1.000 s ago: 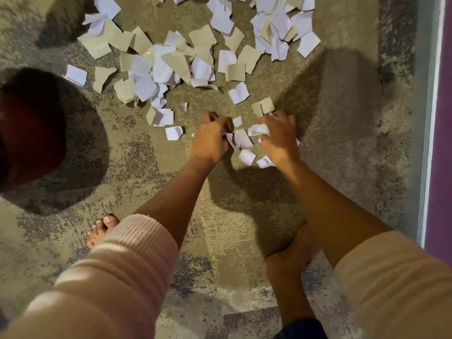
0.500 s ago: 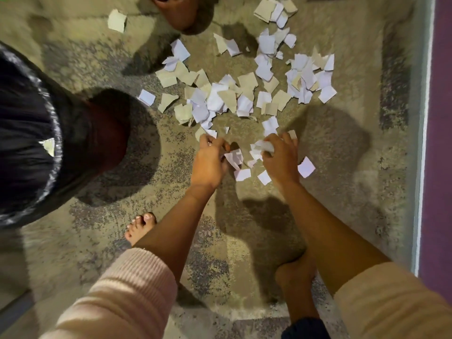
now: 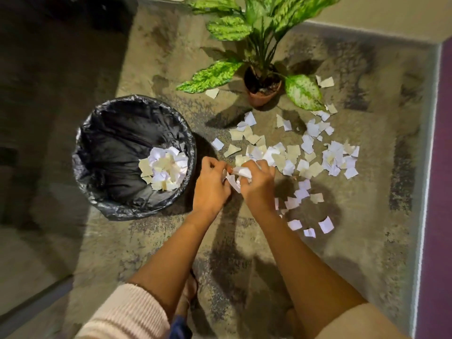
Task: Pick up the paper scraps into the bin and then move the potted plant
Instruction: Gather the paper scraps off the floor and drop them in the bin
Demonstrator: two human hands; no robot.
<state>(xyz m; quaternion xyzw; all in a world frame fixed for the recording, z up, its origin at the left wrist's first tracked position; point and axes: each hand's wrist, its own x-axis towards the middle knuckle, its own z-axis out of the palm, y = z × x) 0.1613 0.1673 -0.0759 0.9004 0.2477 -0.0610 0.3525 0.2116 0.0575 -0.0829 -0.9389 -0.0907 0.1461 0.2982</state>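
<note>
Both hands, left hand [image 3: 210, 189] and right hand [image 3: 256, 185], clutch a wad of paper scraps [image 3: 238, 176] just beside the bin [image 3: 110, 204]; potted plant [image 3: 263, 92] behind.

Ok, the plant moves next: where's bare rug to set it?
Bare rug: the patch this side of the bin, and the patch beyond the bin, left of the potted plant. Crowded: paper scraps cover the rug in front of the plant.

— What's different?
— The left hand [image 3: 210, 189] and right hand [image 3: 259, 189] now rise off the carpet [image 3: 354, 253], clutching a wad of scraps [image 3: 241, 173] between them.
— And around them?
— The bin [image 3: 110, 133] comes fully into view at nine o'clock, the potted plant [image 3: 263, 95] at twelve.
</note>
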